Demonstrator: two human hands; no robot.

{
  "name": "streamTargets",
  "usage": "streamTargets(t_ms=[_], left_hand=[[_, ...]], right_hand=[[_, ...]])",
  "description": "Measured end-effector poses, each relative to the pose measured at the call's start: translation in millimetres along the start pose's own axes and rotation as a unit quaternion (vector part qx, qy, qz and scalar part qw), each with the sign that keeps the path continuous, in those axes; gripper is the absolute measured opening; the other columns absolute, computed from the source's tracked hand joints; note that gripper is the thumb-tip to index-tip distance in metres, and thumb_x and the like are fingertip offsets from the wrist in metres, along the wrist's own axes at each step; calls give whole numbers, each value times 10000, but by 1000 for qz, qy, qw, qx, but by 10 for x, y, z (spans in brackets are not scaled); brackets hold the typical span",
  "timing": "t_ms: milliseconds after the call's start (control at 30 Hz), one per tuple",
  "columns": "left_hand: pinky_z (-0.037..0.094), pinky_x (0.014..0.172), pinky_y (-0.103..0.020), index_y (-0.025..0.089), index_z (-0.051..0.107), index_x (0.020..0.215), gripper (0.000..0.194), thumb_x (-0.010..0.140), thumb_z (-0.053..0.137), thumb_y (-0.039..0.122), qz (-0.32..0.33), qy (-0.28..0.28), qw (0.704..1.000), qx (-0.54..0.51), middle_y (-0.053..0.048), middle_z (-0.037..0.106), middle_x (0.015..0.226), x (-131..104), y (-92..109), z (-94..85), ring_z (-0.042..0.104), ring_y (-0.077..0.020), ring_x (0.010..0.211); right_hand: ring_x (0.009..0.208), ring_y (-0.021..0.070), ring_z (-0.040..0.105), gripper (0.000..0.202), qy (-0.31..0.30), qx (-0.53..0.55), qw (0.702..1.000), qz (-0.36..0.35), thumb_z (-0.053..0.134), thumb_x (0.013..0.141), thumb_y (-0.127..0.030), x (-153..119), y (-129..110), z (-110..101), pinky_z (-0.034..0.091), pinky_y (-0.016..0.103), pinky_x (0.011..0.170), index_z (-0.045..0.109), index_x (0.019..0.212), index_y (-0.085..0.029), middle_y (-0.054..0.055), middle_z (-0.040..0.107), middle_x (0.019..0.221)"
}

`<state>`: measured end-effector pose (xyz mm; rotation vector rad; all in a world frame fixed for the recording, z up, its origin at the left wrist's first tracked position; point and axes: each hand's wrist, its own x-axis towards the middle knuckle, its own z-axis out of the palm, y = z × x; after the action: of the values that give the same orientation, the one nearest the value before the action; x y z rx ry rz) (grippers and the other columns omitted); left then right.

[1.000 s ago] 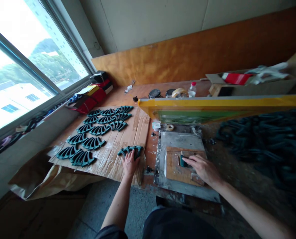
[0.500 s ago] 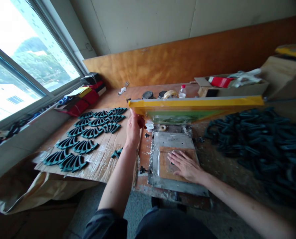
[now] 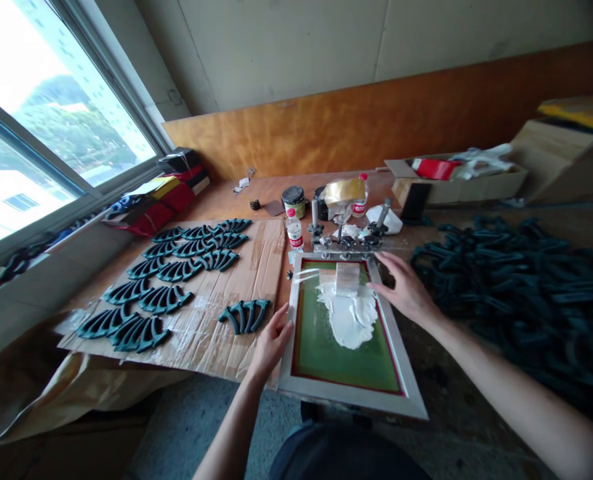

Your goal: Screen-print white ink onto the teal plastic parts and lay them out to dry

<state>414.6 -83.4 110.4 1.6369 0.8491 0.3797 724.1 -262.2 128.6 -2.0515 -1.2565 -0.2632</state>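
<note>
A screen printing frame lies flat on the bench, its green mesh framed by pale rails. Thick white paste is spread over the mesh's upper middle. A flat, paste-smeared squeegee rests at the top of this paste. My left hand is at the frame's left rail, fingers bent against it. Over the upper right rail, my right hand is open, thumb and fingers apart, close to the squeegee with nothing in it. The plate beneath the frame is hidden.
Dark green ribbed pieces lie in rows on cardboard at left. A large heap of dark green pieces fills the right. Behind the frame stand a hinge clamp, a red-capped bottle and a jar.
The screen frame has swung down from upright to flat, covering the plate and wooden board. My left hand came down with it. My right hand left the board and moved up beside the squeegee.
</note>
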Motion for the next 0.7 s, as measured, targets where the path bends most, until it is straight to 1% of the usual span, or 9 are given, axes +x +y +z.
streamTargets(t_ms=[67,133,233,367,433,500,567,633,700], left_hand=[[441,608,-226,189,440,1433,658,844,557,458,-6,-2,999,48,30,579,666,74,-203,39,540,-129,630],[412,597,-218,187,426,1439,632,861,520,425,-3,3,996,88,51,503,630,130,-347,62,496,-119,601],[402,601,-222,195,450,1421,591,874,493,417,0,4,992,124,39,511,651,166,-445,71,504,-131,623],[415,621,-227,214,463,1408,569,881,478,428,-11,-2,989,144,22,567,692,165,-446,64,549,-148,658],[415,622,-227,214,473,1398,564,880,475,438,-12,1,989,147,22,568,694,167,-451,64,555,-149,665],[409,610,-224,213,477,1394,569,877,479,450,-13,4,990,140,26,559,685,174,-472,67,544,-142,653],[402,592,-221,205,475,1394,583,870,488,461,-15,7,993,120,28,559,682,181,-496,74,528,-132,631],[398,575,-218,191,473,1392,605,858,506,472,-18,8,996,86,24,570,688,180,-505,82,522,-124,615],[401,561,-216,175,472,1390,627,848,524,485,-23,6,998,52,16,589,698,172,-494,93,528,-121,610]], right_hand=[[1200,316,498,575,-42,-59,995,-64,674,812,-380,168,-272,125,437,465,998,514,1310,-139,169,527,1311],[1052,290,567,384,-127,-110,983,-78,690,795,-269,226,-480,236,478,416,897,595,1151,-163,127,626,1111],[846,225,600,88,-221,-136,963,-77,598,831,-156,66,-606,317,472,315,739,629,909,-184,70,655,872],[841,206,576,223,-248,-71,945,-202,448,840,-56,-343,-552,203,440,307,757,631,812,-180,69,643,826],[848,201,571,241,-275,-25,927,-255,454,803,-35,-436,-513,100,435,308,771,641,824,-186,62,647,836],[821,191,572,225,-306,2,915,-262,492,766,-33,-429,-499,38,431,302,757,638,799,-201,38,645,806],[793,190,571,209,-294,0,926,-237,506,767,-39,-410,-510,44,432,304,732,633,776,-205,25,640,770],[824,201,579,236,-234,-14,946,-226,473,805,-42,-469,-526,96,444,316,743,651,814,-196,43,655,804],[914,218,587,293,-177,-17,950,-255,428,832,-41,-602,-527,139,461,339,800,674,914,-177,76,677,906]])
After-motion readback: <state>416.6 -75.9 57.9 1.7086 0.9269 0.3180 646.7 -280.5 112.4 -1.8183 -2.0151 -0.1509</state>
